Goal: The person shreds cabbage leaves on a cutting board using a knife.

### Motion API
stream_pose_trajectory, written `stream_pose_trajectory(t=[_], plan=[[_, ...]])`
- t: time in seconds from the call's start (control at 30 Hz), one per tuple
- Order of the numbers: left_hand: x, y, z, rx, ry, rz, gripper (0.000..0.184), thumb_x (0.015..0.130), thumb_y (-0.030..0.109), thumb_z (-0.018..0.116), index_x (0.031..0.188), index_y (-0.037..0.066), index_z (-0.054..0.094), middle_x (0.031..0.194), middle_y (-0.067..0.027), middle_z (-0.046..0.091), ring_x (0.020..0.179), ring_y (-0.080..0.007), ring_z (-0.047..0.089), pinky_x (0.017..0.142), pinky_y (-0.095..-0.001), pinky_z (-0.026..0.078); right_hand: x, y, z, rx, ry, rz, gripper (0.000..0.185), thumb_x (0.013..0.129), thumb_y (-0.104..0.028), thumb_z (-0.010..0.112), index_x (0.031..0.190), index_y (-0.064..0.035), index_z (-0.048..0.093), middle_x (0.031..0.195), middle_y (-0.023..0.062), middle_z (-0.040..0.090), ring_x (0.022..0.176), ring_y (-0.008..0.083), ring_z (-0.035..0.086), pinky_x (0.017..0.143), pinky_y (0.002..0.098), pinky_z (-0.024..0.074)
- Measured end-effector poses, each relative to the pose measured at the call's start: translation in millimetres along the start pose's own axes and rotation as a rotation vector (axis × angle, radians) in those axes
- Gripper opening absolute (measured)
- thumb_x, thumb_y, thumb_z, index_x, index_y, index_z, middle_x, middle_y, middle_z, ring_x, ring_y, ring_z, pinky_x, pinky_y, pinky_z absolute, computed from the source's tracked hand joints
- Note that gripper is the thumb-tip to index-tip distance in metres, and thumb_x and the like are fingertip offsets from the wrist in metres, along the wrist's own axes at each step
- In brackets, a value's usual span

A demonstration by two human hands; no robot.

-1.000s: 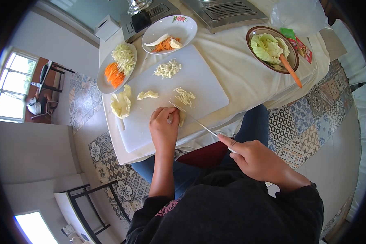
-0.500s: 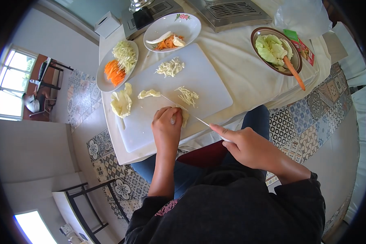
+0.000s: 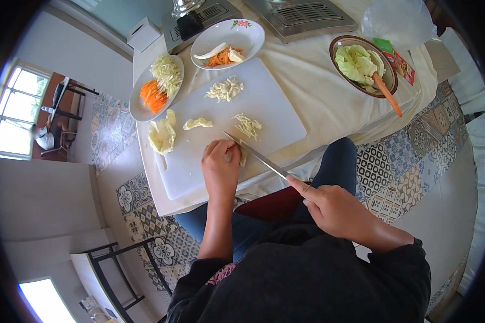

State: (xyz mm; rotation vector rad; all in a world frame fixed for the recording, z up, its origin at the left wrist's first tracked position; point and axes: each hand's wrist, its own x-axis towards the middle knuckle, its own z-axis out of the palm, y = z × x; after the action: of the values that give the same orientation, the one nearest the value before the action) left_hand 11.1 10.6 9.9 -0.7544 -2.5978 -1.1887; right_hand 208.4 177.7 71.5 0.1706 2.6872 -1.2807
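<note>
My right hand (image 3: 337, 209) grips a knife (image 3: 265, 160), its forefinger stretched along the back of the blade. The blade slants up and left over the white cutting board (image 3: 280, 110), its tip close to my left hand (image 3: 221, 160). The curled fingers of that hand press on a piece of cabbage (image 3: 243, 158), mostly covered by them. Just beyond the blade lies a small heap of cabbage shreds (image 3: 247, 127). A larger heap of shredded cabbage (image 3: 226, 89) is farther back. To the left are a curved cabbage strip (image 3: 198, 124) and a pale cabbage leaf (image 3: 161, 134).
A plate (image 3: 137, 112) with shredded carrot and cabbage stands left of the board. Behind it is a flowered dish (image 3: 256, 35). At the right, a brown-rimmed bowl (image 3: 337, 44) holds cabbage leaves and a carrot (image 3: 387, 96). Metal stoves (image 3: 302, 19) line the back.
My right hand has drawn back slightly to the right and toward me. The knife has turned to show more of its flat side. My left hand stays nearly in place.
</note>
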Motion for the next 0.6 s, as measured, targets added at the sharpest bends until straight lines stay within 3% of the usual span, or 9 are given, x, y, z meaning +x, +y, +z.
stream_pose_trajectory(t=[0.23, 0.43, 0.6], plan=[[0, 3, -3, -0.014, -0.015, 0.0, 0.007, 0.083, -0.001, 0.069, 0.089, -0.002, 0.071, 0.09, -0.0153, 0.07, 0.082, -0.0327, 0.066, 0.076, -0.0395, 0.053, -28, -14, -21, -0.065, -0.043, 0.087, 0.06, 0.093, -0.011, 0.056, 0.151, -0.0171, 0.044, 0.07, 0.0209, 0.061, 0.063, 0.0414, 0.061, 0.063, 0.0506, 0.0504], [4, -12, -30, -0.076, -0.302, 0.159, 0.027, 0.085, -0.008, 0.057, 0.108, -0.001, 0.07, 0.103, -0.0154, 0.065, 0.098, -0.0335, 0.061, 0.084, -0.0385, 0.051, -21, -12, -45, -0.007, -0.088, 0.108, 0.058, 0.092, -0.011, 0.057, 0.149, -0.0172, 0.047, 0.071, 0.021, 0.063, 0.068, 0.0408, 0.063, 0.068, 0.0496, 0.049], [-2, -5, -43, 0.049, -0.39, 0.24, 0.044, 0.081, -0.002, 0.063, 0.124, 0.004, 0.063, 0.117, -0.0138, 0.06, 0.109, -0.0347, 0.056, 0.095, -0.0421, 0.046, -10, -2, -35, 0.0, 0.013, 0.056, 0.058, 0.092, -0.01, 0.057, 0.148, -0.0173, 0.048, 0.071, 0.0204, 0.063, 0.069, 0.0393, 0.063, 0.067, 0.0484, 0.0483]])
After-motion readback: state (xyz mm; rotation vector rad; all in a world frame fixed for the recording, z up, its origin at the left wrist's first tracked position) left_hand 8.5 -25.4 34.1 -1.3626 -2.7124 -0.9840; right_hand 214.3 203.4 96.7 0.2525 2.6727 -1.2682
